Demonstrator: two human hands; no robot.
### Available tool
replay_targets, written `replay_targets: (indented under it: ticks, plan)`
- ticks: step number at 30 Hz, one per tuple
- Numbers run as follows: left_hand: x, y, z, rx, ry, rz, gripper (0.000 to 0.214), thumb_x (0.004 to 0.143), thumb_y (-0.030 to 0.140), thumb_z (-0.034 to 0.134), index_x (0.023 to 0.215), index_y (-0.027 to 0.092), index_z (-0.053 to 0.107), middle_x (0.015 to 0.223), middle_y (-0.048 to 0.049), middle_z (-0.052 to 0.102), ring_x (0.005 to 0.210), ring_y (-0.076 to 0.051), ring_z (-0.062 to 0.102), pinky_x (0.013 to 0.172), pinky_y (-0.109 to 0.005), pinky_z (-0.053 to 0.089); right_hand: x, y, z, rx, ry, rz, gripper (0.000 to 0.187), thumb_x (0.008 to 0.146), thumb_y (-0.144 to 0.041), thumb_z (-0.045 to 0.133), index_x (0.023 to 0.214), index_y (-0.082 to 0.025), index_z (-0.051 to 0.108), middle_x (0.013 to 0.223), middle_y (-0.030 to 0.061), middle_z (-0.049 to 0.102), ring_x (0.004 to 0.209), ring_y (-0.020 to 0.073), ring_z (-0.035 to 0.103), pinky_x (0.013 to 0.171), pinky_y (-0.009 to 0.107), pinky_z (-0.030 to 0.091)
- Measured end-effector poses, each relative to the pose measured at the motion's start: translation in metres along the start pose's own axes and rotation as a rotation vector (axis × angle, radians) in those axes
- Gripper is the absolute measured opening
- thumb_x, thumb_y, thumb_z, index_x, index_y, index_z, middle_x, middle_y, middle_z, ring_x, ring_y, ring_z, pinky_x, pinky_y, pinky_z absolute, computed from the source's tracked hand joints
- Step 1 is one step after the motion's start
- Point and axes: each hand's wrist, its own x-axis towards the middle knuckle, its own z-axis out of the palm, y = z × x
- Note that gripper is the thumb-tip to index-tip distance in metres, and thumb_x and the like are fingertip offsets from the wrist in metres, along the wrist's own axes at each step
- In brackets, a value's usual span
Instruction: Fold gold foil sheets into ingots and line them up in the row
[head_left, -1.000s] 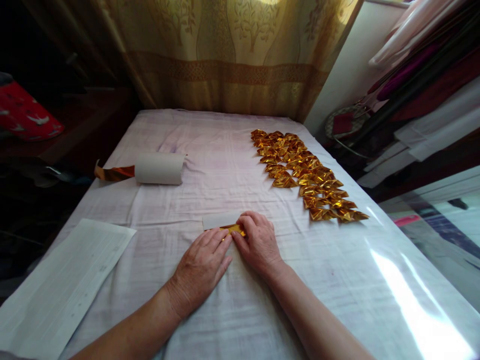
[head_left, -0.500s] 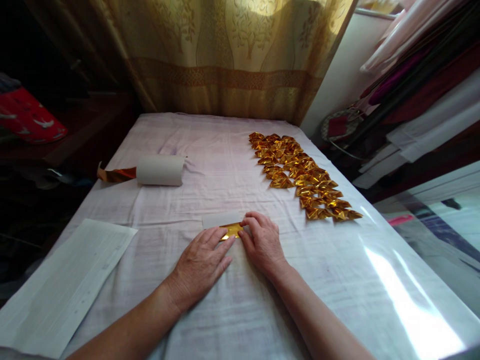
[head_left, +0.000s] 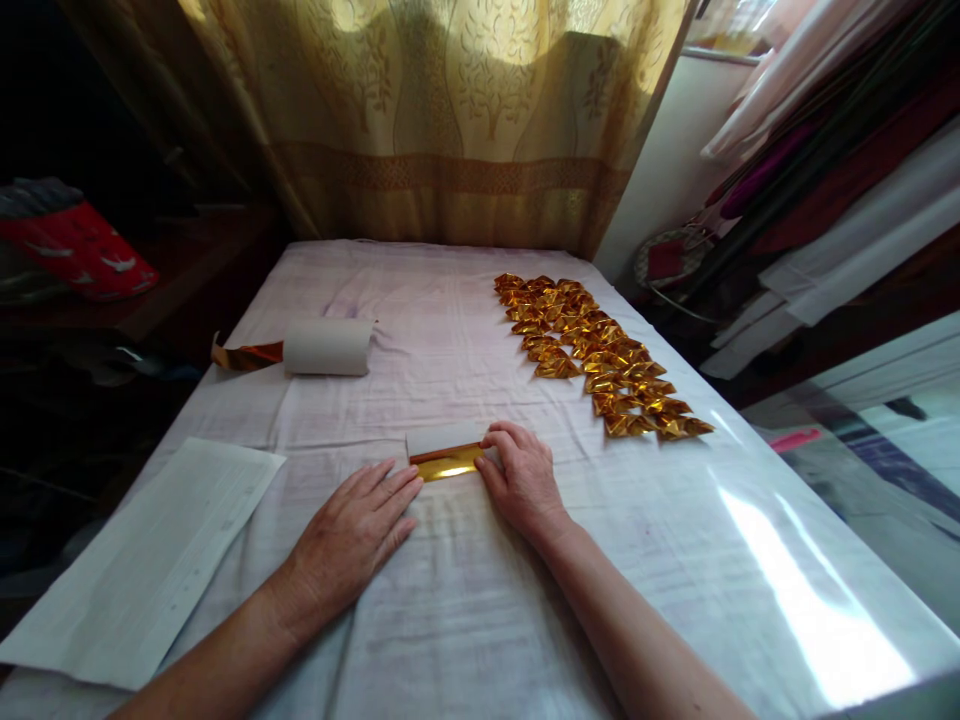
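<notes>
A sheet of gold foil paper (head_left: 448,466) lies before me with its far edge folded over in a narrow strip, the pale side (head_left: 444,438) showing behind. My left hand (head_left: 358,525) rests flat on the cloth, fingers stretched out, the fingertips at the sheet's left end. At the right end, my right hand (head_left: 521,478) has its thumb and bent fingers closed on the sheet; they hide that corner. Folded gold foil pieces (head_left: 615,365) stand in rows to the right, away from both hands.
A pale curled sheet (head_left: 330,348) lies at the back left, with a coppery foil strip (head_left: 249,357) sticking out. A large white sheet (head_left: 161,550) is at the left edge. Beyond the cloth-covered table (head_left: 420,290) hangs a gold curtain (head_left: 450,190); clothes (head_left: 847,260) hang at right.
My left hand has slid left and toward me along the foil paper, uncovering more gold and the folded strip. My right hand keeps its place at the right end. The view has shifted slightly.
</notes>
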Motion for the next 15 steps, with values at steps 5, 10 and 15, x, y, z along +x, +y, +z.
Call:
replay_targets:
  ticks: [5, 10, 15]
  plan:
    - [-0.002, -0.004, 0.0, -0.024, -0.008, -0.007, 0.041, 0.102, 0.04, 0.04, 0.132, 0.023, 0.062, 0.132, -0.0049, 0.066, 0.127, -0.023, 0.055, 0.11, -0.041, 0.041, 0.0, 0.0, -0.001, 0.008, -0.002, 0.012, 0.014, 0.088, -0.022, 0.062, 0.102, -0.022, 0.064, 0.123, 0.0084, 0.064, 0.115, 0.0253, 0.057, 0.092, 0.04, 0.04]
    - [0.014, -0.014, -0.007, -0.123, -0.017, 0.018, 0.034, 0.102, 0.037, 0.042, 0.122, 0.024, 0.067, 0.121, -0.0031, 0.072, 0.115, -0.022, 0.063, 0.103, -0.04, 0.045, 0.0, -0.002, -0.002, 0.008, -0.009, -0.013, 0.007, 0.089, -0.024, 0.062, 0.093, -0.025, 0.069, 0.12, 0.0054, 0.066, 0.112, 0.0234, 0.058, 0.091, 0.037, 0.04]
    - [0.036, -0.019, -0.014, -0.169, -0.021, 0.083, 0.027, 0.101, 0.033, 0.046, 0.104, 0.025, 0.072, 0.104, -0.0023, 0.075, 0.098, -0.019, 0.066, 0.096, -0.038, 0.047, 0.0, 0.002, 0.0, -0.043, 0.038, -0.016, 0.014, 0.09, -0.022, 0.061, 0.1, -0.026, 0.07, 0.119, 0.0066, 0.066, 0.109, 0.0239, 0.058, 0.089, 0.037, 0.04]
